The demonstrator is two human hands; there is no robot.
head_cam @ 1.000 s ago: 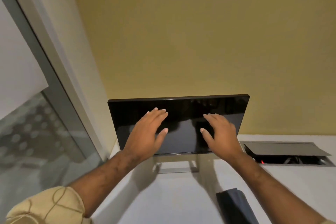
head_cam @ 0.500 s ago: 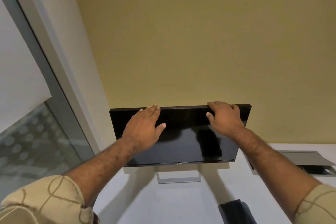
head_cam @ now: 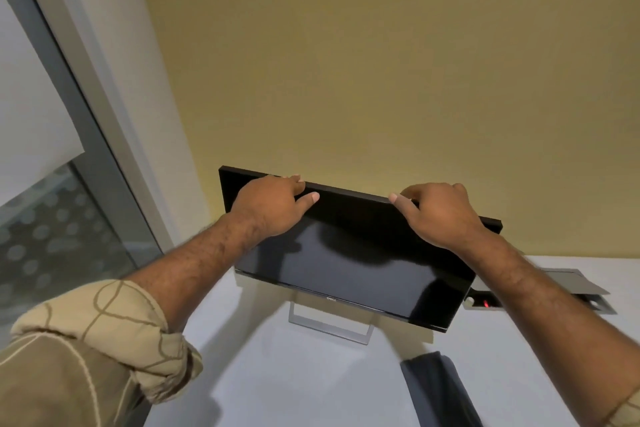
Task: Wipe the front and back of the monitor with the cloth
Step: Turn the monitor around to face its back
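Note:
A black flat monitor (head_cam: 353,270) stands on a silver frame stand (head_cam: 329,326) on the white desk (head_cam: 304,381), its dark screen facing me. My left hand (head_cam: 273,204) grips the top edge near the left, fingers curled over the back. My right hand (head_cam: 443,215) grips the top edge toward the right the same way. The screen sits skewed, its right end lower and nearer to me. A dark grey folded cloth (head_cam: 440,392) lies on the desk in front of the monitor, right of centre, with no hand on it.
A yellow wall (head_cam: 381,80) rises just behind the monitor. A window with a grey frame (head_cam: 90,135) runs along the left. An open cable hatch (head_cam: 568,291) with a red light is set in the desk at the right, behind my right forearm.
Both hands rose from in front of the screen to the top edge and closed on it. The monitor now sits turned, its right side swung toward me.

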